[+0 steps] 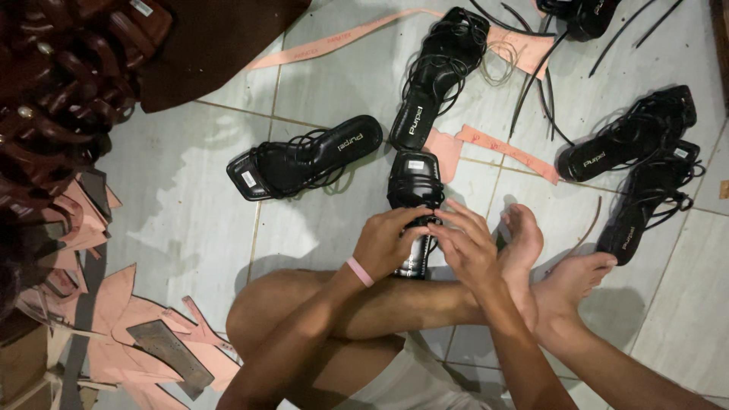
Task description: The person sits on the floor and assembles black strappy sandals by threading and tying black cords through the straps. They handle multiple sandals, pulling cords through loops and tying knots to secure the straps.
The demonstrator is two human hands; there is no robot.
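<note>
A black strappy sandal (414, 186) lies on the tiled floor, its heel end resting on my crossed leg (380, 304). My left hand (389, 241), with a pink band on the wrist, grips the sandal's straps from the left. My right hand (469, 247) meets it from the right, fingers pinching the same straps near the middle of the sole. Both hands touch each other over the shoe.
Several more black strappy sandals lie around, one (304, 161) to the left, one (439, 72) behind, two (645, 175) at the right. Pink paper scraps (501, 148) and black cords (543, 83) litter the tiles. Brown shoes (61, 99) are piled at the far left. My bare feet (554, 266) rest at the right.
</note>
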